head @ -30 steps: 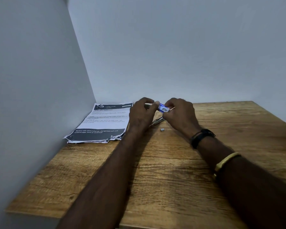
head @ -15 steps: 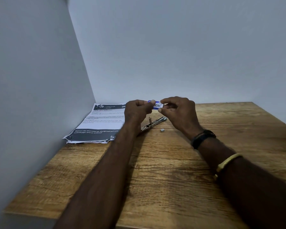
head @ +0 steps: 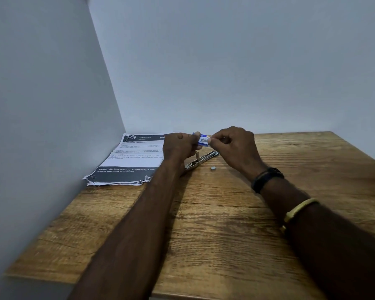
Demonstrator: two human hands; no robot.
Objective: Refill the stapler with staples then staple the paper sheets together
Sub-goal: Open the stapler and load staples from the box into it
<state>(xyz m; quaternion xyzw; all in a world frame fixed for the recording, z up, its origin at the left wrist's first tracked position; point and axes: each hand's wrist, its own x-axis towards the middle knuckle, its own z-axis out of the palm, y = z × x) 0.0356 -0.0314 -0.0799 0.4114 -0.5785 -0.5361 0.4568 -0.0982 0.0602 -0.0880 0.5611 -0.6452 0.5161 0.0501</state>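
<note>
A small blue and white staple box (head: 202, 140) is held above the table between both hands. My left hand (head: 179, 147) grips its left end and my right hand (head: 234, 146) pinches its right end. Below them the metal stapler (head: 200, 160) lies folded open flat on the wooden table (head: 204, 224), partly hidden by my left wrist. A small loose piece of staples (head: 213, 168) lies just right of the stapler. The stack of printed paper sheets (head: 130, 159) rests flat at the back left, against the wall.
Grey walls close off the table at the left and at the back. The table's front edge runs along the bottom of the view. My right wrist wears a black band (head: 266, 178) and a yellow band (head: 299, 210).
Both hands have lifted the staple box up off the stapler and shifted it slightly left. The stapler, hidden under the hands a second ago, now shows on the table.
</note>
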